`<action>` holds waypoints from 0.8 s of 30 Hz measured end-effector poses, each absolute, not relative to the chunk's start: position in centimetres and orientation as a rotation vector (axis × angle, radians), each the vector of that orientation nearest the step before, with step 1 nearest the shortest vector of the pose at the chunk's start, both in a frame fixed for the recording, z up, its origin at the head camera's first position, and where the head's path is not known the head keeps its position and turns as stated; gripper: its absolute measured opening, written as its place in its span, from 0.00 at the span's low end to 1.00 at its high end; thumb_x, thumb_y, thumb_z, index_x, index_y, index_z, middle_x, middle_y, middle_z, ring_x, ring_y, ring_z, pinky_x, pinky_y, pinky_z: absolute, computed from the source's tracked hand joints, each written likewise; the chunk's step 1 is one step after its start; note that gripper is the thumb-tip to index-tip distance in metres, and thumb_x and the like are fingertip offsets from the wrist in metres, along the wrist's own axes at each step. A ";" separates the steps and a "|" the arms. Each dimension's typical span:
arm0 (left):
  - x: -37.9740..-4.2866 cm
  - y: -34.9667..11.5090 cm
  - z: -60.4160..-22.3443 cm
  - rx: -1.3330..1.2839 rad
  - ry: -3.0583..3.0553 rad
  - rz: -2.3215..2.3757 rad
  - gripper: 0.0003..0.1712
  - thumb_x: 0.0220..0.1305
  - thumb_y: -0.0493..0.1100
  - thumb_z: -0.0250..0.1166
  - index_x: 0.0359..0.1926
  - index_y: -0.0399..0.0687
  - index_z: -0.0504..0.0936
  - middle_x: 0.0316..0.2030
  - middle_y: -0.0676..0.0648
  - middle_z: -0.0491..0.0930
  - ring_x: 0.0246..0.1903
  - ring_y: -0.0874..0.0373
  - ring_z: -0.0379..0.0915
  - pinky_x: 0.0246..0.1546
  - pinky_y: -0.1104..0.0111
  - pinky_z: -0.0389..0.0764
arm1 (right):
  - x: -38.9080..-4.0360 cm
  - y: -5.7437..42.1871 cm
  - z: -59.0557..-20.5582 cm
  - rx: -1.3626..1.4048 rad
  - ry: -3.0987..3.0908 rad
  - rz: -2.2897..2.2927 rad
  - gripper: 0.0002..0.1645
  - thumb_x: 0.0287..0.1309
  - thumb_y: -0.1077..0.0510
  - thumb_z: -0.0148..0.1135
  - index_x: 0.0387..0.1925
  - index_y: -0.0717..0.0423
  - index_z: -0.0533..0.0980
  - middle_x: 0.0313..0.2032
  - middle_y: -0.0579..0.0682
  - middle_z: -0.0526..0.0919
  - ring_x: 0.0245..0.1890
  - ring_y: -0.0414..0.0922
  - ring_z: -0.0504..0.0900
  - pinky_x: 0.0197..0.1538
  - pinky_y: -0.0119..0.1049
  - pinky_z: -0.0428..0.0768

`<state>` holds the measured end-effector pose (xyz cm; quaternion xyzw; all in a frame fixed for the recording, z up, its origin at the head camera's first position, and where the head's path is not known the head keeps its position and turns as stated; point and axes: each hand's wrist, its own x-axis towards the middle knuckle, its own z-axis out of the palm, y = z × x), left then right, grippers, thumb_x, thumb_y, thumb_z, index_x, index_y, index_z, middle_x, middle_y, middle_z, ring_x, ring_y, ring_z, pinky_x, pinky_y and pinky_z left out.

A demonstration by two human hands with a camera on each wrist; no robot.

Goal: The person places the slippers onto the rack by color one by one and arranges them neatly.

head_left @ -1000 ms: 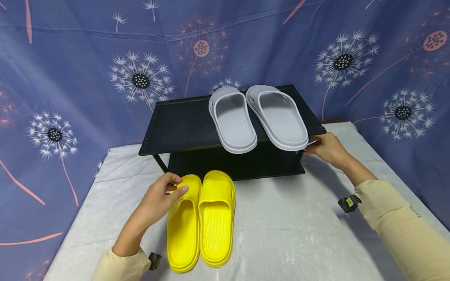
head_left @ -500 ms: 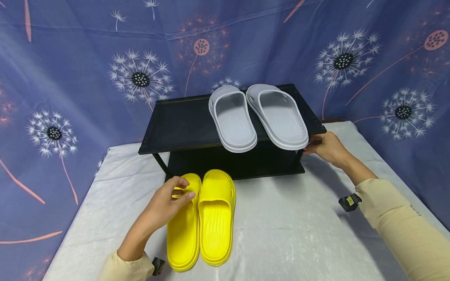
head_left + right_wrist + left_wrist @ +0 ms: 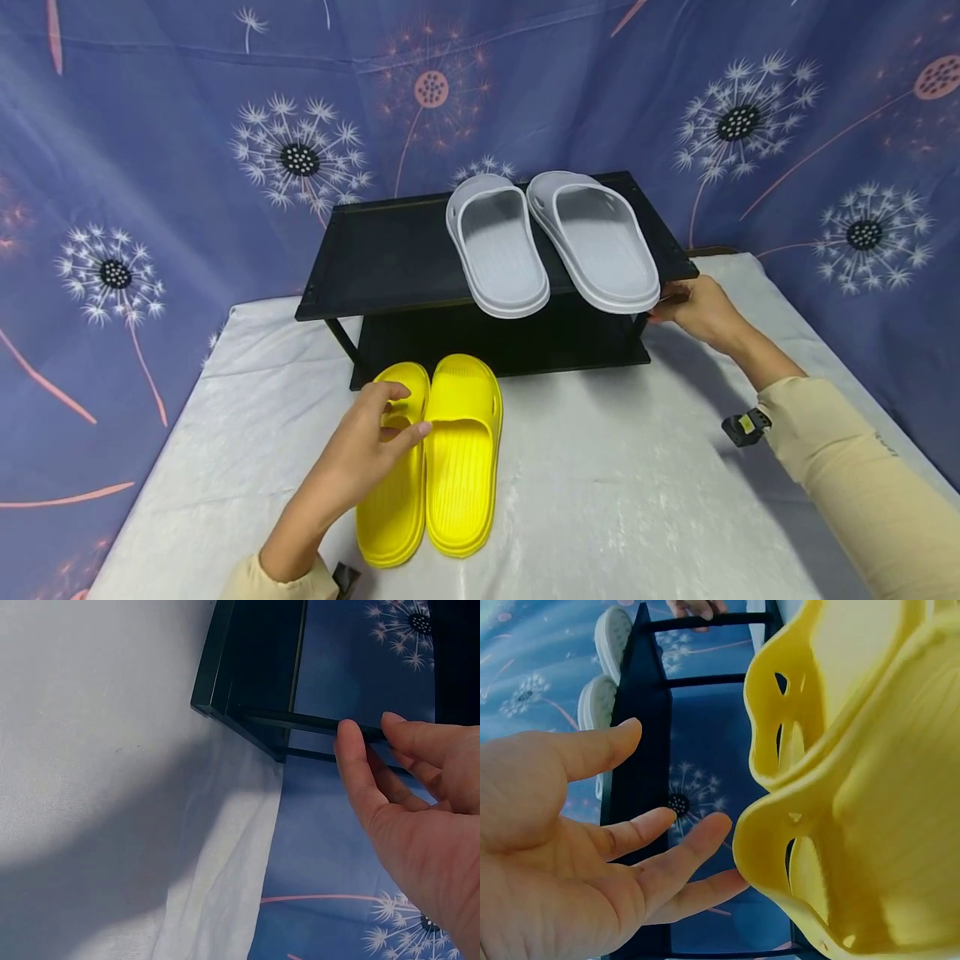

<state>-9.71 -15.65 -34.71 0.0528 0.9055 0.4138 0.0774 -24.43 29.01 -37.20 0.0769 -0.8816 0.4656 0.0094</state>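
Note:
A pair of yellow slippers lies side by side on the white cloth, the left slipper [image 3: 390, 517] and the right slipper [image 3: 461, 483], toes against the front of a black two-tier shoe rack [image 3: 390, 254]. Over the left slipper's strap hovers my left hand [image 3: 360, 450], thumb and fingers spread apart; in the left wrist view its fingertips come right up to the yellow edge. At the rack's right end, my right hand [image 3: 701, 317] pinches one of its thin posts [image 3: 300, 720] between thumb and fingers. Part of that grip is hidden under the top shelf.
On the upper shelf's right half stand two light grey slippers, one [image 3: 506, 258] beside the other [image 3: 611, 250], heels overhanging the front edge. The rack's lower shelf [image 3: 525, 350] shows beneath. A blue dandelion-print curtain [image 3: 562, 100] hangs behind.
My left hand has shifted slightly right and over the left yellow slipper. The head view has tilted a little. My right hand stays on the rack; the slippers lie as before.

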 end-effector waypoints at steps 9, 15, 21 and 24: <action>-7.8 -14.3 -34.7 0.104 2.819 1.087 0.40 0.55 0.48 0.73 0.65 0.48 0.63 0.59 0.46 0.63 0.49 0.50 0.75 0.47 0.62 0.82 | -24.3 28.9 -37.0 0.267 -2.748 1.443 0.19 0.51 0.75 0.65 0.47 0.75 0.74 0.36 0.59 0.84 0.28 0.34 0.83 0.34 0.27 0.82; -6.5 -13.1 -34.9 0.087 2.865 0.996 0.47 0.51 0.55 0.74 0.68 0.49 0.61 0.61 0.48 0.63 0.47 0.53 0.72 0.46 0.64 0.80 | -24.5 29.1 -37.1 0.272 -2.757 1.414 0.18 0.51 0.75 0.64 0.46 0.75 0.74 0.36 0.64 0.83 0.29 0.38 0.84 0.33 0.25 0.82; -5.1 -12.1 -35.5 0.074 2.919 0.920 0.58 0.45 0.59 0.77 0.71 0.44 0.57 0.64 0.44 0.61 0.58 0.49 0.63 0.60 0.53 0.72 | -24.5 28.9 -37.0 0.260 -2.763 1.446 0.21 0.51 0.75 0.64 0.49 0.75 0.73 0.35 0.58 0.84 0.29 0.35 0.84 0.33 0.26 0.82; -4.6 -11.6 -35.9 0.027 2.938 0.895 0.63 0.43 0.60 0.77 0.72 0.39 0.54 0.66 0.38 0.58 0.62 0.44 0.61 0.61 0.49 0.69 | -24.5 28.9 -36.8 0.255 -2.767 1.452 0.22 0.52 0.75 0.64 0.50 0.75 0.73 0.34 0.55 0.84 0.28 0.34 0.83 0.33 0.25 0.82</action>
